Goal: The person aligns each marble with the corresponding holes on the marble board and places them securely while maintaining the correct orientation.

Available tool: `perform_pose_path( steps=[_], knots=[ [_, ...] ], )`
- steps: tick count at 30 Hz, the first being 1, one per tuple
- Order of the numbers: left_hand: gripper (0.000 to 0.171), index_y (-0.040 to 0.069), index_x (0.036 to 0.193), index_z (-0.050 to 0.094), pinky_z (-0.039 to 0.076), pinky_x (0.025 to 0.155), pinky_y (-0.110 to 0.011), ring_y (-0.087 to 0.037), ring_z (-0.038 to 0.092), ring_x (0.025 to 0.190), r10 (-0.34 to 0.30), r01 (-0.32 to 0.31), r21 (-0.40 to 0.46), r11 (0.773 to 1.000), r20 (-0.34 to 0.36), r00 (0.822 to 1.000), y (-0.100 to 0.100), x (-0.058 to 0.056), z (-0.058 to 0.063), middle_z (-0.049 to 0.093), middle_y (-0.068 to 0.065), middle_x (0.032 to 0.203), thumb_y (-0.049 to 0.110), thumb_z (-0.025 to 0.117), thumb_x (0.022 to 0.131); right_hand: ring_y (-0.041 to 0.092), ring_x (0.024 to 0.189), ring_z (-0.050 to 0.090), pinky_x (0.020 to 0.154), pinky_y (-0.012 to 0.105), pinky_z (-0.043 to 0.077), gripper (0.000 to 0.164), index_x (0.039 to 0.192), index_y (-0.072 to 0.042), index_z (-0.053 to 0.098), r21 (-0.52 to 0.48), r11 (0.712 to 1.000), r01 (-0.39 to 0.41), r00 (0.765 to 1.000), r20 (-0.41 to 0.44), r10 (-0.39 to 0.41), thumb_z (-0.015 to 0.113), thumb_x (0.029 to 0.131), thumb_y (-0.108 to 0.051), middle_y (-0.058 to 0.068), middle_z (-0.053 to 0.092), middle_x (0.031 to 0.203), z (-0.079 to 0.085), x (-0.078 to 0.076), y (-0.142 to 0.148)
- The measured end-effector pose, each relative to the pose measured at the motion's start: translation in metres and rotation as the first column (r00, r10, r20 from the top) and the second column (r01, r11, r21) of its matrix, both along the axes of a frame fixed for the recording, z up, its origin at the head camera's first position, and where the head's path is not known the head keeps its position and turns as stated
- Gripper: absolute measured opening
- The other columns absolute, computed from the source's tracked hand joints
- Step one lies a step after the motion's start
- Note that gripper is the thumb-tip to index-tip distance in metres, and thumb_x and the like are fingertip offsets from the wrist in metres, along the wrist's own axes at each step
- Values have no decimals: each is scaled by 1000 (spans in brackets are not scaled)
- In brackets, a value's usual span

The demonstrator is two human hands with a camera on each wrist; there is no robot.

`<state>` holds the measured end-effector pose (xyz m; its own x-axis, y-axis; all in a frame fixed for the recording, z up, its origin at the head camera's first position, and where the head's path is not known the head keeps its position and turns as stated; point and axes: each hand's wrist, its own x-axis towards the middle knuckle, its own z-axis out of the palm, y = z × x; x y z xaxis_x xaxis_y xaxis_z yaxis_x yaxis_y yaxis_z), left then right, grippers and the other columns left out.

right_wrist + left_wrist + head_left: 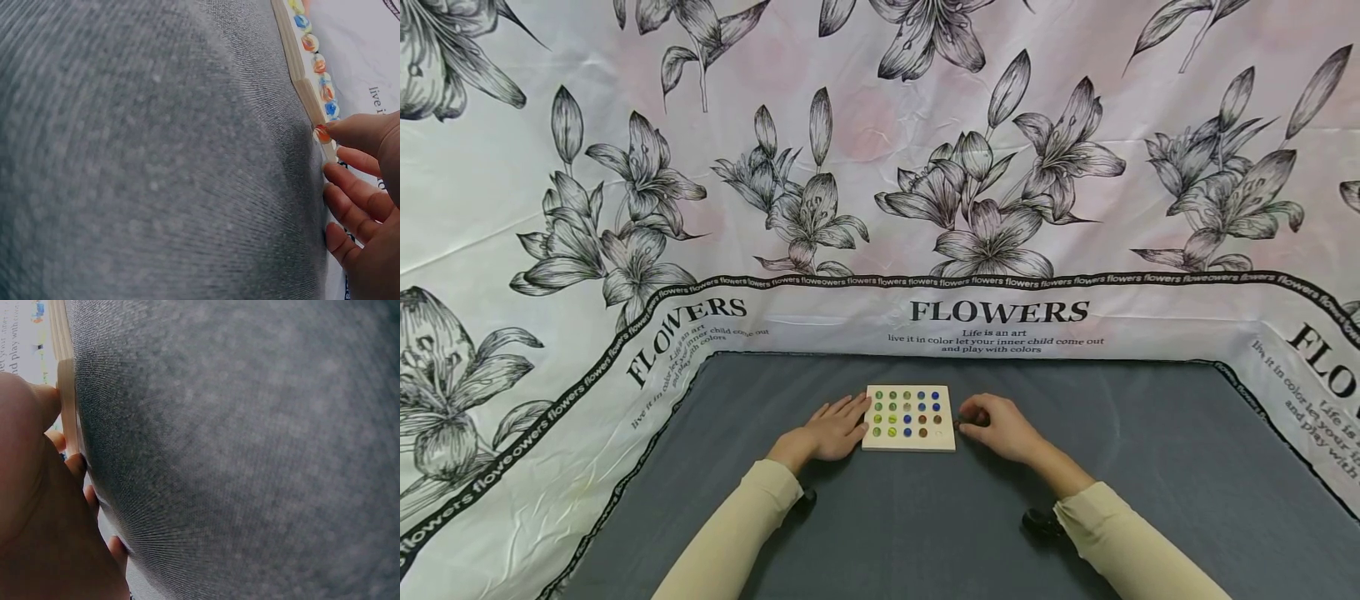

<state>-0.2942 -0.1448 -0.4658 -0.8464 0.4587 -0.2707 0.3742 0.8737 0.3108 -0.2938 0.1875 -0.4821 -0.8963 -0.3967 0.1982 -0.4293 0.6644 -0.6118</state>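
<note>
A pale wooden board [946, 446] lies flat on the grey cloth, with rows of green, yellow, blue and brownish marbles [907, 407] in its hollows. One hollow [938, 432] at the near right corner holds no marble. My left hand [833, 430] rests at the board's left edge, fingers spread and thumb against its side. Just off the right edge, my right hand [1000, 427] pinches an orange-and-white marble [322, 133] between thumb and index finger. The other fingers [353, 187] of that hand are bent and hold nothing.
Grey cloth [917, 525] covers the table around the board. Behind it rises a white sheet [820, 321] printed with black flowers and lettering. Black wrist devices [1041, 523] show under both sleeves.
</note>
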Motion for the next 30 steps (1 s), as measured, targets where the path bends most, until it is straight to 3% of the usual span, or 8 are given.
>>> perform_pose_path(
  steps=[8,20,30],
  knots=[
    [58,18,166,17,9,127,-53,-25,10,159,-8,8,1,1000,-1,1000,-1,-1,-2,12,-1,172,39,29,114,17,85,59,74,36,50,20,110,-3,73,0,1000,-8,1000,5,8,78,92,-12,7,69,103,-4,-2,-1],
    [58,17,167,15,5,127,-53,-26,8,159,-1,1,18,1000,12,1000,1,-2,-2,11,-2,173,36,29,114,13,79,56,71,34,47,8,97,-10,74,40,999,27,999,21,-28,77,92,-15,0,63,91,-1,-1,-7],
    [59,19,167,15,5,127,-53,-25,8,159,6,-6,12,1000,11,1000,0,-4,-6,10,-1,172,39,28,113,12,76,56,65,31,47,7,99,-10,73,-1,1000,15,998,65,-15,75,95,-15,-1,66,90,0,0,-5]
  ],
)
